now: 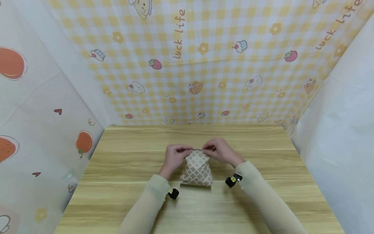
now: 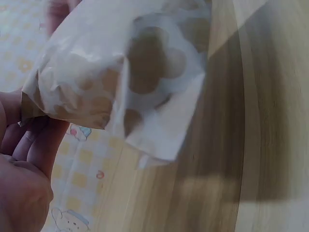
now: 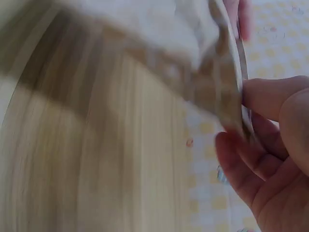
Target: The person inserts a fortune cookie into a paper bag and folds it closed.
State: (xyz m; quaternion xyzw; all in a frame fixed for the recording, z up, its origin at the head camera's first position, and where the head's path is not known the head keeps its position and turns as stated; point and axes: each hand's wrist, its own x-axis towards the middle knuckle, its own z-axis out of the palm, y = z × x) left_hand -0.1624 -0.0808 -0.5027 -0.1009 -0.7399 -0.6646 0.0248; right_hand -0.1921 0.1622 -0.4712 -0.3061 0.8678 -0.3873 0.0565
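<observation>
A small bag [image 1: 197, 169], tan with a white lattice pattern, is held by its top edge above the wooden table, wider at the bottom than at the top. My left hand [image 1: 174, 158] pinches its top left corner between thumb and fingers. At the opposite top corner, my right hand [image 1: 222, 152] grips the edge the same way. The left wrist view shows the bag's creased, slightly shiny side [image 2: 82, 72] next to the left hand [image 2: 29, 159]. In the right wrist view the right thumb and fingers [image 3: 275, 99] hold the bag's corner [image 3: 224, 92]. The inside of the bag is hidden.
The wooden table [image 1: 125, 169] reaches back to a yellow checked cloth [image 1: 181, 74] with cartoon prints. White sheets stand at the left [image 1: 52, 107] and right [image 1: 336, 113]. A black camera sits on each wrist, left [image 1: 173, 194] and right [image 1: 230, 181].
</observation>
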